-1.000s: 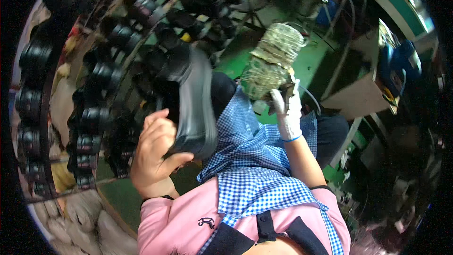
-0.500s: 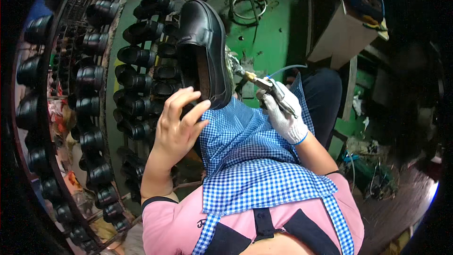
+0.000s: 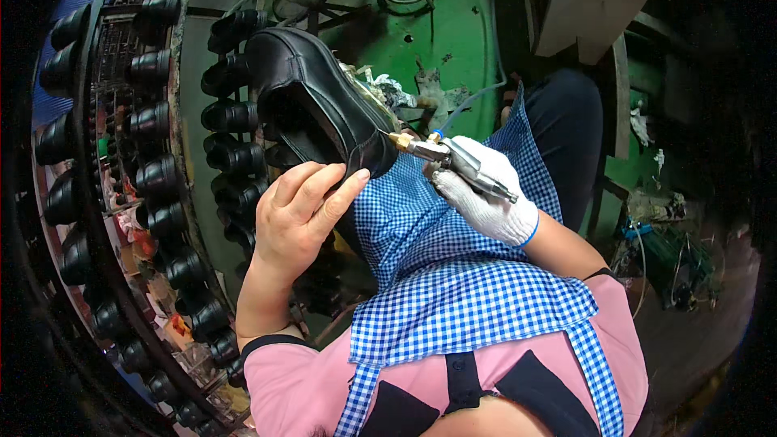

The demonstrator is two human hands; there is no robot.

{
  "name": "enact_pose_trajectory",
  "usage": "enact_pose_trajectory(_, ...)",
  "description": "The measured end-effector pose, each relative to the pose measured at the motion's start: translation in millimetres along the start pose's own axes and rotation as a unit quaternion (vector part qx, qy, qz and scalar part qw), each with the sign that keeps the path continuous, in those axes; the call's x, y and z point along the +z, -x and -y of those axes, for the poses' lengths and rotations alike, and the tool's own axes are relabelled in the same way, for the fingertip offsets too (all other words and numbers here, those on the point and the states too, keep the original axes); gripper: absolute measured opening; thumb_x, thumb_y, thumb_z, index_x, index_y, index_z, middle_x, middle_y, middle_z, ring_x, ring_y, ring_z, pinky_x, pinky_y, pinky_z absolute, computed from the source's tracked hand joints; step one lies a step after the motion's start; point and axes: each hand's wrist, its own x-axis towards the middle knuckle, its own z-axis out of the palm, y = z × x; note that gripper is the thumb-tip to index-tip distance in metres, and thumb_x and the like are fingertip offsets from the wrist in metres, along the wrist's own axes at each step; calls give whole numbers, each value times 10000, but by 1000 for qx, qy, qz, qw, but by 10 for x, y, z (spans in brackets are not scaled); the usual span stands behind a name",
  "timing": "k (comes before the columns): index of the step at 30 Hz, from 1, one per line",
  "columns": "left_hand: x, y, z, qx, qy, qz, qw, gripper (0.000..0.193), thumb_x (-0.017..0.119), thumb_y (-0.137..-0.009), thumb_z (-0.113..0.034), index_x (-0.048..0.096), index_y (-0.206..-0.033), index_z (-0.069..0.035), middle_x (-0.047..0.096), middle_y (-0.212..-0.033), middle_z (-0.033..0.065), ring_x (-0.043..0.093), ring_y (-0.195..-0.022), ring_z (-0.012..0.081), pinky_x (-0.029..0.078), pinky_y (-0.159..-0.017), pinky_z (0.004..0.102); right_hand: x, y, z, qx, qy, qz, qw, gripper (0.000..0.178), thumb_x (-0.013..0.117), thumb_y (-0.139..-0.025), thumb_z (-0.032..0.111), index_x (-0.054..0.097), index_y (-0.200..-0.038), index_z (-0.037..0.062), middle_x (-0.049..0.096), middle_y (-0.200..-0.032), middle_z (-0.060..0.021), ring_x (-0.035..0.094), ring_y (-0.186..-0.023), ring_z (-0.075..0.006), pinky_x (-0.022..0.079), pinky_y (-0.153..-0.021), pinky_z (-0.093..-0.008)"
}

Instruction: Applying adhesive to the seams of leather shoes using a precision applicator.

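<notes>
Beyond the apron (image 3: 477,307), far and left: one shoe (image 3: 330,99), black, toe pointing far and left, opening in view, upper complete in shape.

Left grip (image 3: 295,214), bare: closed on the shoe's heel end, fingertips at the rim; thumb hidden.

Right grip (image 3: 487,198), in a white glove (image 3: 511,225): wrapped around one gun (image 3: 465,163), metal, with its brass tip (image 3: 400,141) directed left at the heel. Tip and shoe: touching or just apart, I cannot tell. One hose (image 3: 469,102), blue, leads from the gun toward the far side.

State of work, by my judgement: under way on this one shoe, at the heel. Done: shoe held, gun in my grip and pointed at its place. Remaining: the amount I cannot tell, as I see no mark on the leather that parts worked from unworked. Sole and the side turned away: out of sight.

Left of my bare arm: one rack (image 3: 81,113), bearing rows of black shoes (image 3: 150,121) of much the same kind. Finished or waiting: I cannot tell.

Far centre: floor (image 3: 461,28), green. Far right: one panel (image 3: 595,4), pale, well apart from both grips.
</notes>
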Motion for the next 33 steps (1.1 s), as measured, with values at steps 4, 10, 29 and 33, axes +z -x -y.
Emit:
enact_pose_trajectory(4,-36,-98,2,3,-11,5,1000,442,691,-788,-117,730,-1221,-200,626,-1179,19,612,-1040,209,563,-791,339,10,61,-4,-28,35,-41,998,167,720,-919,171,674,-1019,45,616,-825,-88,623,-679,-218,498,-613,-314)
enact_pose_trajectory(10,-60,-389,1,25,-37,-7,999,398,675,-823,-110,732,-1209,-187,638,-1233,34,610,-1177,246,518,-990,412,-13,135,-3,-52,62,-79,994,183,785,-857,197,668,-924,73,592,-763,-102,629,-648,-281,500,-575,-338)
enact_pose_trajectory(29,147,-1369,543,-139,-53,-29,988,392,731,-900,-261,606,-1219,-69,560,-1131,146,619,-996,332,544,-799,432,-2,-774,-67,-94,-1,-206,974,173,773,-878,159,698,-988,49,614,-771,-120,635,-645,-282,503,-587,-356)
enact_pose_trajectory(33,163,-1409,824,-172,-120,-20,978,405,686,-934,-362,606,-1168,-41,587,-1103,156,650,-971,357,557,-792,441,139,-1042,-136,-140,40,-214,966,194,742,-914,230,667,-951,55,593,-749,-125,622,-642,-306,502,-586,-378)
